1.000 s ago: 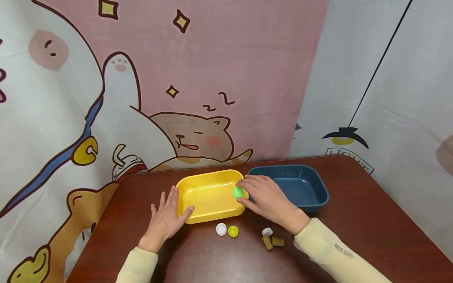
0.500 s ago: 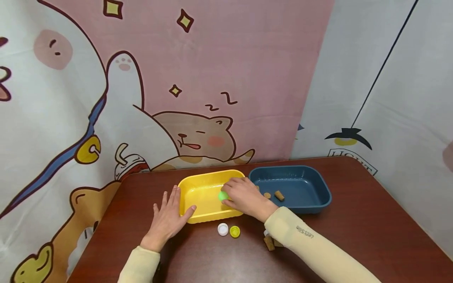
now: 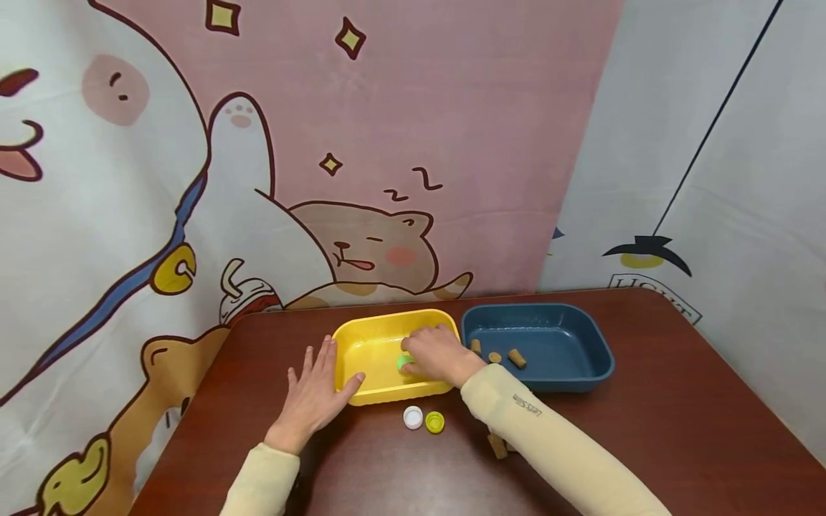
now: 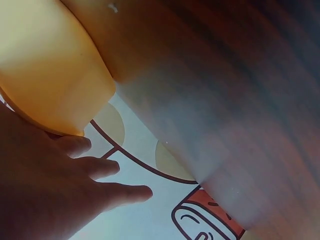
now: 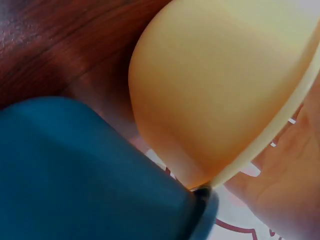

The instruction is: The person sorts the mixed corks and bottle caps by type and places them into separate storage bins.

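My right hand reaches into the yellow tray and pinches a green bottle cap low over its bottom. The hand hides part of the cap. At the tray's left end my left hand rests against the rim with its fingers straight. In the left wrist view, those fingers spread beside the tray's outer wall. The right wrist view shows the right hand beyond the yellow rim. On the table in front lie a white bottle cap and a yellow bottle cap.
Close to the yellow tray's right stands a blue tray with corks at its left end. Another cork lies on the brown table, partly covered by the right sleeve. A patterned cloth hangs behind.
The right hand has moved left and down into the yellow tray with the green bottle cap, uncovering corks in the blue tray. The left hand keeps its place at the rim.
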Demonstrator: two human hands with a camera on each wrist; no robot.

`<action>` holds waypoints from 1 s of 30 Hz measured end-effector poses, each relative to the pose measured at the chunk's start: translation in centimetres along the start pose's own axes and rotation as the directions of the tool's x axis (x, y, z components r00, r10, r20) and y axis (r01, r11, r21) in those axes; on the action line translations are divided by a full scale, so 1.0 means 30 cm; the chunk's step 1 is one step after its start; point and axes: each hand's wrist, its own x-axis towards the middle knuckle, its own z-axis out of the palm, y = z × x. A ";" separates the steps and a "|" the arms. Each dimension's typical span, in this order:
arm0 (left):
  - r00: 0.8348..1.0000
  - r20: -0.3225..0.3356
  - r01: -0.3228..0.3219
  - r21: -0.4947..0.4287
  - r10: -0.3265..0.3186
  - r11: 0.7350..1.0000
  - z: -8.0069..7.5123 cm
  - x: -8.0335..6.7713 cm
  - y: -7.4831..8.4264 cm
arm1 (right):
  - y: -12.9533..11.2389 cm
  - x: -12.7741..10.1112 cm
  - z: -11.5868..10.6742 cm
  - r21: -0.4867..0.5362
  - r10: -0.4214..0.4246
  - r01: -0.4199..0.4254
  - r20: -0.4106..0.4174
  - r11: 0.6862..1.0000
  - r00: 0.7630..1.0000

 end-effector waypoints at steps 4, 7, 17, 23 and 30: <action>1.000 -0.006 -0.009 0.006 0.009 1.000 0.004 0.005 0.012 | 0.024 -0.021 -0.022 0.058 0.043 -0.042 -0.005 0.997 0.999; 1.000 -0.009 -0.010 0.017 0.011 1.000 0.001 0.005 0.013 | 0.047 -0.057 -0.056 0.092 0.058 -0.052 -0.063 0.994 0.996; 1.000 0.006 -0.003 0.009 0.003 1.000 -0.006 -0.002 0.004 | 0.117 -0.253 -0.171 0.109 0.056 -0.028 -0.261 0.994 0.964; 1.000 0.000 -0.001 0.010 0.001 1.000 -0.004 -0.002 0.000 | 0.149 -0.355 -0.187 0.072 0.053 -0.033 -0.295 0.997 0.954; 1.000 0.006 0.000 0.012 0.000 1.000 -0.003 0.001 0.003 | 0.181 -0.471 -0.157 0.076 0.050 -0.029 -0.300 0.997 0.952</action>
